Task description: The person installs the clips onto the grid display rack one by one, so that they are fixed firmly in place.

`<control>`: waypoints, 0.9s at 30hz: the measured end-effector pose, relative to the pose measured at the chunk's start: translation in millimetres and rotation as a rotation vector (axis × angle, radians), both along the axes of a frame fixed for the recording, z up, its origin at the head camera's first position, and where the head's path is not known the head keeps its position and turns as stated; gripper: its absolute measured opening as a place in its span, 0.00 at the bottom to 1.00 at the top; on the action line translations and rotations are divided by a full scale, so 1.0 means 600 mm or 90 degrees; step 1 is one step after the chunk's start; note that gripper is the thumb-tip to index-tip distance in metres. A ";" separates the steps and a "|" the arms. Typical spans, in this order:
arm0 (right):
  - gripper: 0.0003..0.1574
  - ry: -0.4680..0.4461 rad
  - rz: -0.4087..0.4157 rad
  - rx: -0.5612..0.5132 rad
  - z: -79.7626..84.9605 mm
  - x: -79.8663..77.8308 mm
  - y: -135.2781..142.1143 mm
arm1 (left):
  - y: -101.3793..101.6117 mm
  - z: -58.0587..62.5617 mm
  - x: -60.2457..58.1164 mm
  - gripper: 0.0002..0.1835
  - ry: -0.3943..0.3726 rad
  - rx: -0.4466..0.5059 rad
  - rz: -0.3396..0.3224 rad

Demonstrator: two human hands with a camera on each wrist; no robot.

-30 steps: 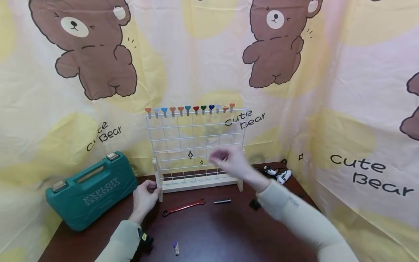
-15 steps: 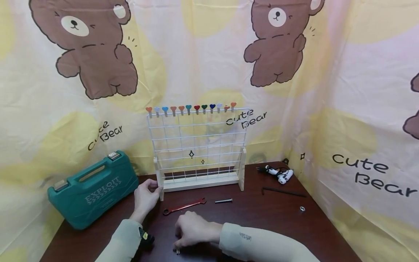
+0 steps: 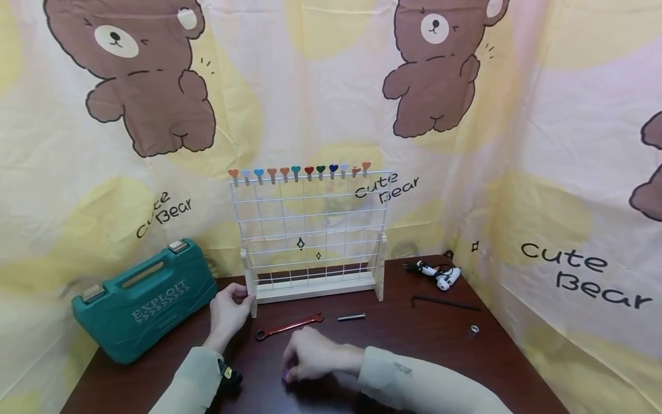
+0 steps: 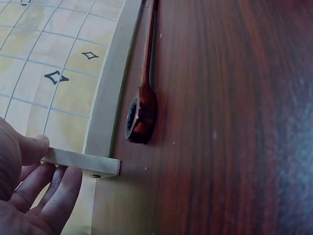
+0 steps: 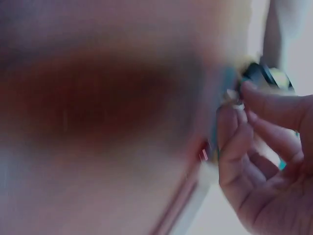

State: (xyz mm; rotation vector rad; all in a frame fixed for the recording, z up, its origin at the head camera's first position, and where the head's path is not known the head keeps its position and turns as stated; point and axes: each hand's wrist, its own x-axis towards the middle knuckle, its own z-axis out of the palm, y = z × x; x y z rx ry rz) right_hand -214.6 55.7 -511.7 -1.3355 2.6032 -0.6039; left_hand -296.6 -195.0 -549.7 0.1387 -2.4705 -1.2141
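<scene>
A white wire grid rack on a wooden stand [image 3: 315, 291] is upright at the back of the table. Several small heart-topped clothespins [image 3: 309, 171] in various colours line its top wire. My left hand [image 3: 229, 315] grips the stand's left end; the left wrist view has thumb and fingers either side of the wooden foot [image 4: 80, 160]. Low over the front of the table, my right hand [image 3: 314, 356] pinches a small clothespin with a purple top [image 3: 287, 374], mostly hidden by the fingers. Blurred in the right wrist view, the clothespin's pale end [image 5: 233, 96] pokes out between thumb and fingertips.
A red wrench [image 3: 289, 326] and a metal bolt [image 3: 351, 317] lie before the stand. To the left leans a green tool case [image 3: 150, 305]. At right are a white tool with black cable [image 3: 446, 278], a hex key [image 3: 447, 302] and a nut [image 3: 474, 329].
My right hand has come down from before the grid to the table, taken hold of the purple clothespin and moved it slightly up and right. My left hand stays on the stand.
</scene>
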 end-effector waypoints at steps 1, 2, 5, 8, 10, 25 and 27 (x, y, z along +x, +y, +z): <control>0.05 -0.008 0.014 -0.030 0.012 -0.011 0.016 | 0.000 -0.001 -0.001 0.09 -0.001 0.001 -0.001; 0.05 -0.015 0.024 -0.062 0.027 -0.024 0.034 | 0.000 -0.001 -0.001 0.09 -0.002 0.001 -0.003; 0.07 -0.031 0.026 -0.164 0.084 -0.063 0.095 | 0.000 0.000 -0.002 0.09 -0.001 0.004 -0.004; 0.09 -0.066 -0.043 -0.276 0.153 -0.100 0.160 | -0.001 0.002 0.000 0.09 -0.002 0.003 -0.006; 0.11 -0.087 -0.111 -0.353 0.201 -0.121 0.202 | -0.002 0.003 0.000 0.09 0.000 0.003 -0.006; 0.09 0.142 -0.262 -0.575 0.435 -0.260 0.336 | -0.005 0.002 0.000 0.09 0.000 -0.001 -0.009; 0.09 0.145 -0.280 -0.565 0.438 -0.267 0.336 | -0.005 0.002 0.000 0.09 -0.002 0.000 -0.010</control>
